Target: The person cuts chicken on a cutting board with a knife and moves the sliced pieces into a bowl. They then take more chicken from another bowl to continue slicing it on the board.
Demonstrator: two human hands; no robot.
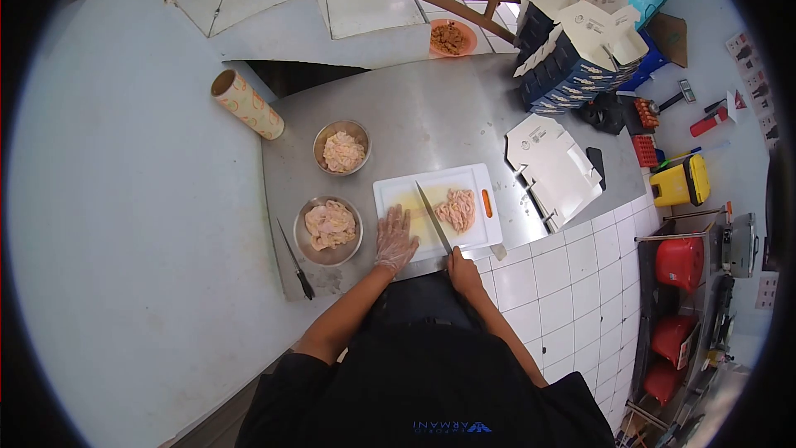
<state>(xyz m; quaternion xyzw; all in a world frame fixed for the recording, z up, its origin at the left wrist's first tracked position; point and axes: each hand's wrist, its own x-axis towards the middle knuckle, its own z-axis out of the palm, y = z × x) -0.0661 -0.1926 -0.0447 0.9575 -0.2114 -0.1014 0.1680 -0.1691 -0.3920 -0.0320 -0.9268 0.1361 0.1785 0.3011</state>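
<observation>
My right hand (462, 269) is closed round the handle of a long knife (434, 217), whose blade lies slantwise over the white cutting board (460, 178). Right of the blade sits a small heap of cut raw meat (457, 210), which looks like chicken. My left hand (396, 236), in a clear plastic glove, rests flat on the board's left part with fingers stretched out. Whether anything lies under its palm is hidden. To its left a steel bowl (330, 260) holds pale raw meat (330, 224). Behind that stands a smaller steel bowl (342, 172) with more raw meat (342, 152).
A second pointed tool with a black handle (306, 285) lies at the table's left. A paper roll (248, 104) stands at the back left. Folded boxes (554, 168) lie on the right, before stacked boxes (572, 66). An orange bowl of food (453, 37) is behind the steel table (414, 108).
</observation>
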